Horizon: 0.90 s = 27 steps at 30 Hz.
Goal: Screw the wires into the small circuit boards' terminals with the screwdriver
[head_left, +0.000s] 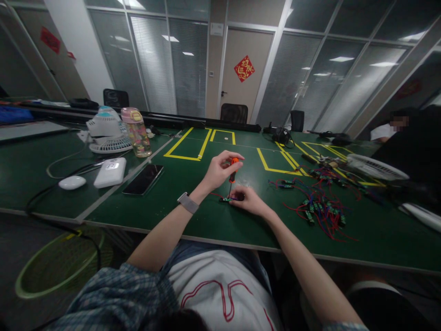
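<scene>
My left hand [222, 169] is closed around the orange and black handle of a screwdriver [233, 175]. The screwdriver stands nearly upright, its shaft pointing down at a small green circuit board [224, 200] on the green table. Whether the tip touches the board I cannot tell. My right hand [248, 200] rests on the table with its fingers pinched at the board's right end, partly covering it. A thin red wire runs left from the board. To the right lies a tangled pile of similar circuit boards [310, 216] with red and blue wires.
Left of my hands are a phone [143, 179], a white power bank [110, 172], a white mouse [72, 182], a bottle [137, 133] and a white fan [108, 131]. Yellow tape [280, 172] marks the green table [206, 220]. A person [406, 142] sits at the right.
</scene>
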Available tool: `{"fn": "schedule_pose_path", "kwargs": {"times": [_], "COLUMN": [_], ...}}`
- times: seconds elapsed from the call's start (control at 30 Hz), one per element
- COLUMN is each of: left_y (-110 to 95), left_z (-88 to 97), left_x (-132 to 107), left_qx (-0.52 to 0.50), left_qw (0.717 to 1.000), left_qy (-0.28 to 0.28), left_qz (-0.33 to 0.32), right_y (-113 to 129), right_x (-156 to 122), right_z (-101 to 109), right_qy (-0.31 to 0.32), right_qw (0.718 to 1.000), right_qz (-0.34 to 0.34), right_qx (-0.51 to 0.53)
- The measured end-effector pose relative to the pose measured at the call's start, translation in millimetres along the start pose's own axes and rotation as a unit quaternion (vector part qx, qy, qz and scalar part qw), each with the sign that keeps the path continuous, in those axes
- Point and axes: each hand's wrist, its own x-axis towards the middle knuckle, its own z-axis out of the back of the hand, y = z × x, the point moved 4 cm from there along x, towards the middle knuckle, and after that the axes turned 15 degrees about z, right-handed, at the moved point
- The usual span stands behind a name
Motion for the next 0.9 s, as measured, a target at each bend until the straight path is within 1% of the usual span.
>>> {"fn": "schedule_pose_path", "kwargs": {"times": [0.1,0.23,0.3,0.4,0.47,0.57,0.67,0.9], "left_y": [1.1,2.2,1.9,0.6,0.2,-0.2,-0.2,3.0], "left_z": [0.9,2.4,1.9,1.1,1.2,2.2,3.8,1.1], "left_x": [1.2,3.4,3.2,1.7,1.1,1.7,3.0,1.4], "left_qx": [-0.003,-0.034,-0.027,-0.001,0.009,0.014,-0.003,0.002], "left_qw": [1.000,0.999,0.999,1.000,1.000,1.000,1.000,0.999], "left_qy": [0.020,0.039,0.029,-0.004,-0.017,-0.006,0.003,-0.035], "left_qz": [-0.001,0.001,-0.001,-0.011,-0.012,-0.012,-0.009,-0.009], "right_y": [-1.4,-1.3,-0.6,-0.2,-0.6,-1.1,-0.3,5.1], "right_x": [0.0,0.1,0.2,0.2,0.3,0.5,0.5,0.5], "right_z": [-0.2,0.2,0.6,0.5,0.4,0.1,0.3,1.7], "right_qy": [-0.001,-0.001,-0.002,-0.002,-0.004,-0.005,-0.005,-0.012], "right_qw": [1.000,1.000,1.000,1.000,1.000,1.000,1.000,1.000], "right_qz": [-0.006,-0.006,-0.006,-0.010,-0.012,-0.007,-0.001,0.007], "right_qx": [0.014,0.017,0.012,0.004,0.001,-0.007,-0.017,-0.021]}}
